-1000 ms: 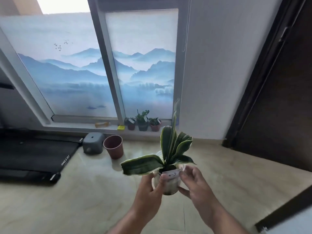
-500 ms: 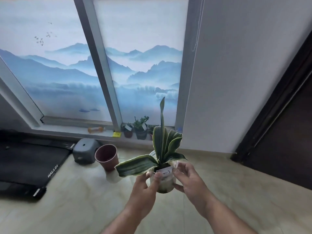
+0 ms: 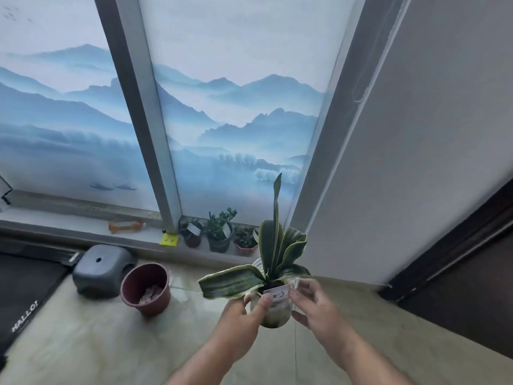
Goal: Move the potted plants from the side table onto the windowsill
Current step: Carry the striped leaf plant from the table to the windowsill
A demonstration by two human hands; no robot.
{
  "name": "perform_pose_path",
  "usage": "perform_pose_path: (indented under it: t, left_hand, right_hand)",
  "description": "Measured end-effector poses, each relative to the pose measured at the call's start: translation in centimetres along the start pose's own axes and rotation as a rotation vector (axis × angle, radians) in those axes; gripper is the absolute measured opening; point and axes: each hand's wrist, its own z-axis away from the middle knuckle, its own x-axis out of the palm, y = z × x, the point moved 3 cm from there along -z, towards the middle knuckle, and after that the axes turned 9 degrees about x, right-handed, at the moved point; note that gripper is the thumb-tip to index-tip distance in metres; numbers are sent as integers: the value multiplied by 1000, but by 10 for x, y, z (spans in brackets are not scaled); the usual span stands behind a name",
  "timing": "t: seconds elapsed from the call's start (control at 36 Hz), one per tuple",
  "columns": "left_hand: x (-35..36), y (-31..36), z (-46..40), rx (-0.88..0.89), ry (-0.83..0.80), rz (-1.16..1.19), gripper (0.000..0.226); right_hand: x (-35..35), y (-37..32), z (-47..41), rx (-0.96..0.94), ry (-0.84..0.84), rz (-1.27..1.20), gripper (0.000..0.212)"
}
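Observation:
A snake plant in a small pale pot hangs in the air above the floor, held from both sides. My left hand grips its left side and my right hand its right side, fingers near a white label on the rim. Ahead lies the low windowsill. At its right end stand three small potted plants: a dark red pot, a black pot and a reddish pot. The side table is out of view.
On the floor left of the held plant stand a brown plastic pot and a grey box-like stool. A black treadmill fills the far left. An orange object and a yellow note lie on the sill. A dark door frame is at right.
The view has come closer to the window, and the sill and its three pots look larger. Both hands keep the same hold on the snake plant pot.

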Motion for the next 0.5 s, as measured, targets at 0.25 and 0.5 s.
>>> perform_pose_path:
  t: [0.25, 0.5]
  left_hand:
    - [-2, -2, -126, -127, -13, -90, 30]
    - [24, -43, -290, -328, 55, -182, 106]
  right_hand:
    - [-20, -58, -108, 29, -9, 34, 18]
    - [-74, -102, -290, 101, -28, 128, 11]
